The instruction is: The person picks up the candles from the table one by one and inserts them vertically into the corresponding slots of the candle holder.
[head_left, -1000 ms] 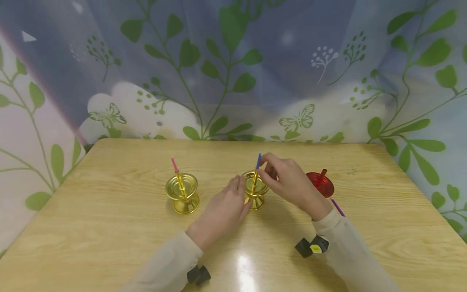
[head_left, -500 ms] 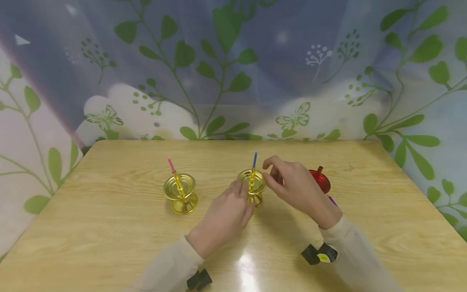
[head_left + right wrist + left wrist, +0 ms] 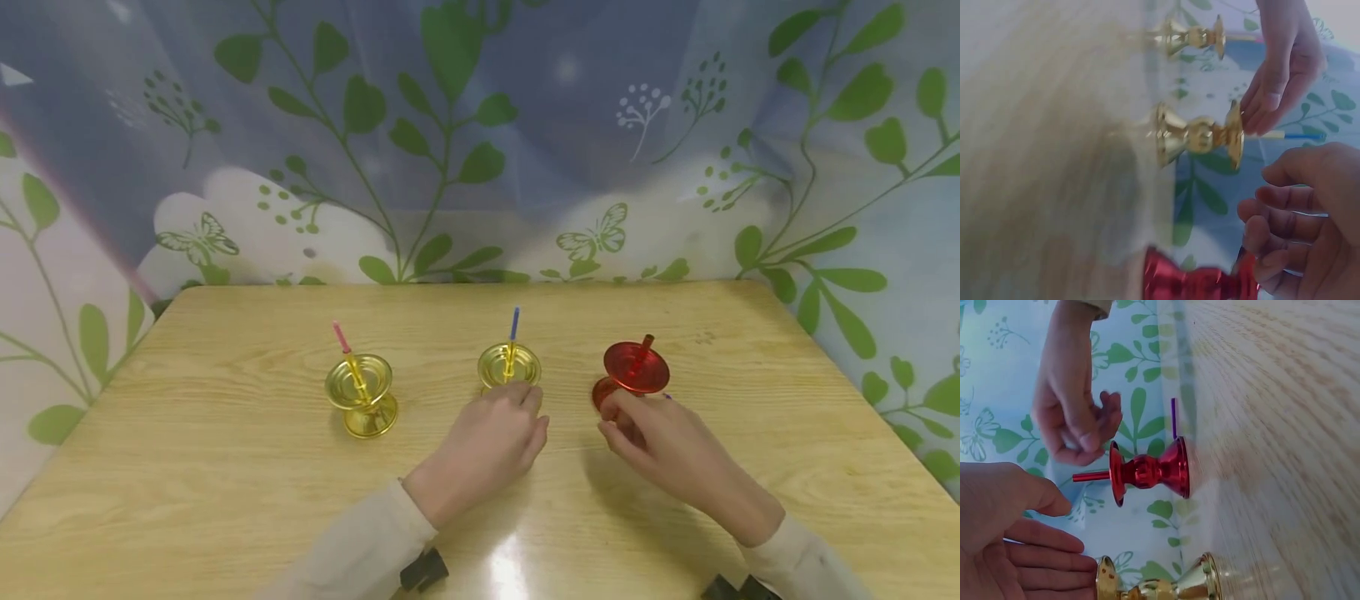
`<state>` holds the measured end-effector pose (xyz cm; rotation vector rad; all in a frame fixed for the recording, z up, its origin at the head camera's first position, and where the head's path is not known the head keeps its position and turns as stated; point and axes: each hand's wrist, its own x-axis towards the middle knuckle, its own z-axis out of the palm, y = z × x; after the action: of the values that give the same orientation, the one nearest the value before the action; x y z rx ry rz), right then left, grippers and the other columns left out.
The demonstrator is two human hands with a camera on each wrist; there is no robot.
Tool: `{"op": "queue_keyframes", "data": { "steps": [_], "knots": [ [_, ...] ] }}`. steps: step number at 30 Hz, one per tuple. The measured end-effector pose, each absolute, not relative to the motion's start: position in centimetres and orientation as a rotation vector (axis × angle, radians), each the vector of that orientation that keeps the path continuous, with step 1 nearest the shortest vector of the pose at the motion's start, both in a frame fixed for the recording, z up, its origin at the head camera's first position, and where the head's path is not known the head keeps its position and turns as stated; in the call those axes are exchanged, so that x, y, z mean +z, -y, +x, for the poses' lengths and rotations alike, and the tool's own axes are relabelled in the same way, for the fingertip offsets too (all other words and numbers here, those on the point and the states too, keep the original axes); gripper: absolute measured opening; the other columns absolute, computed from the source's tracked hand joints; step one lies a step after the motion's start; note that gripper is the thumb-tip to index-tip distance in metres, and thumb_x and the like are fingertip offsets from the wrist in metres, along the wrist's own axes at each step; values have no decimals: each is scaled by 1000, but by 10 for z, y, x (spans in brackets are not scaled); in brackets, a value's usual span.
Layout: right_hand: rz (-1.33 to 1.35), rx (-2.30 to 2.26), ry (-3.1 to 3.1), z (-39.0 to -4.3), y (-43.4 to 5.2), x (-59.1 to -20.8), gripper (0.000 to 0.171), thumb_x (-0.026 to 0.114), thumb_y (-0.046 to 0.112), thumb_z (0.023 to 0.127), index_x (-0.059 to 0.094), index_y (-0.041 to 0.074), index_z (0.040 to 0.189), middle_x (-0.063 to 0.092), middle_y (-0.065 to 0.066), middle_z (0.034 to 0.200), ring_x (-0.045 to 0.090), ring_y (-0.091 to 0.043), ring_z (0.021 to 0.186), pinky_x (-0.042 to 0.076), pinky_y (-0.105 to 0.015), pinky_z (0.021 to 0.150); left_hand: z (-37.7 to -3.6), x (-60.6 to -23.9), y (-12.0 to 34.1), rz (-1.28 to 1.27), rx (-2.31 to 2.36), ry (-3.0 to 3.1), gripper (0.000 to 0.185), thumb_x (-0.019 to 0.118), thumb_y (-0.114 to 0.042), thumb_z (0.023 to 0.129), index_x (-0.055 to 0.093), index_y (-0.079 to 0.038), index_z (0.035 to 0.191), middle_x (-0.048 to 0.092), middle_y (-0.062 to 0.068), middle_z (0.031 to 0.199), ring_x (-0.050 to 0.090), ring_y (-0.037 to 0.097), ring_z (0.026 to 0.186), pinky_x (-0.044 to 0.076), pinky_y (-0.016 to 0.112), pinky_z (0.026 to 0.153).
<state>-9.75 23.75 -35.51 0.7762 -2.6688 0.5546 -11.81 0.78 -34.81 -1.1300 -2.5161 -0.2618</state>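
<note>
While my left hand (image 3: pixel 491 437) touches the middle gold holder (image 3: pixel 509 365) with relaxed fingers, my right hand (image 3: pixel 660 442) hangs loosely curled and holds nothing. It hovers by the red holder (image 3: pixel 634 369), mid-worktop (image 3: pixel 187 500).

Head view looks down, wrist views close, sideways, sharing red holder (image 3: pixel 636 367)

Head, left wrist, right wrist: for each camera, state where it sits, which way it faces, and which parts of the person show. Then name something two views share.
Head: above, facing forward and down at the table; both hands and sleeves show.
Left wrist: low by the left hand, looking across at the red holder and right hand.
Right wrist: low by the right hand, facing the middle gold holder and the left hand's fingers.
Shared: the red holder appears in all three views.
</note>
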Motion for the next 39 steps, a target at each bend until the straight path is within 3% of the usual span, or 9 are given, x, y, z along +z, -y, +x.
{"op": "queue_keyframes", "data": {
  "steps": [7, 12, 21, 28, 33, 39],
  "knots": [
    [743, 542, 2682, -89, -269, -367, 18, 71, 6, 83, 57, 17, 85, 42, 23, 59, 35, 8, 51, 34, -17, 44, -123, -349, -20, -1208, -299, 2486, 28, 57, -17, 96, 67, 5, 110, 68, 13, 107, 66, 21, 97, 56, 24, 79],
    [647, 514, 2732, -96, -292, -369, 16, 70, 5, 85, 58, 15, 82, 42, 19, 57, 34, 6, 50, 33, -18, 45, -128, -348, -32, -1226, -359, 2534, 33, 54, -17, 97, 64, 6, 119, 66, 15, 116, 63, 23, 109, 53, 26, 88],
    [387, 427, 2937, -106, -320, -375, 9, 67, 12, 87, 59, 8, 85, 49, 9, 58, 42, -6, 50, 35, -26, 43, -141, -345, -75, -1129, -380, 2611, 43, 51, -28, 100, 57, 6, 127, 61, 15, 126, 60, 21, 115, 52, 22, 87],
    [239, 361, 3058, -114, -327, -379, 17, 65, 17, 90, 55, 3, 87, 49, 2, 57, 43, -14, 49, 35, -32, 41, -146, -348, -104, -1028, -344, 2785, 60, 43, -40, 102, 43, 6, 141, 48, 17, 142, 45, 22, 133, 42, 23, 101],
    [216, 366, 3126, -119, -330, -379, 18, 65, 18, 89, 54, 5, 84, 52, -1, 60, 44, -17, 53, 36, -33, 43, -148, -353, -112, -998, -289, 2784, 62, 40, -43, 103, 43, 5, 141, 50, 15, 141, 46, 22, 132, 39, 23, 104],
    [274, 405, 3171, -125, -329, -383, 16, 66, 14, 88, 54, 4, 82, 49, 0, 62, 42, -16, 55, 33, -30, 46, -148, -358, -113, -973, -221, 2737, 61, 42, -44, 102, 47, 6, 137, 55, 14, 135, 51, 19, 127, 44, 22, 100]
  ]
}}
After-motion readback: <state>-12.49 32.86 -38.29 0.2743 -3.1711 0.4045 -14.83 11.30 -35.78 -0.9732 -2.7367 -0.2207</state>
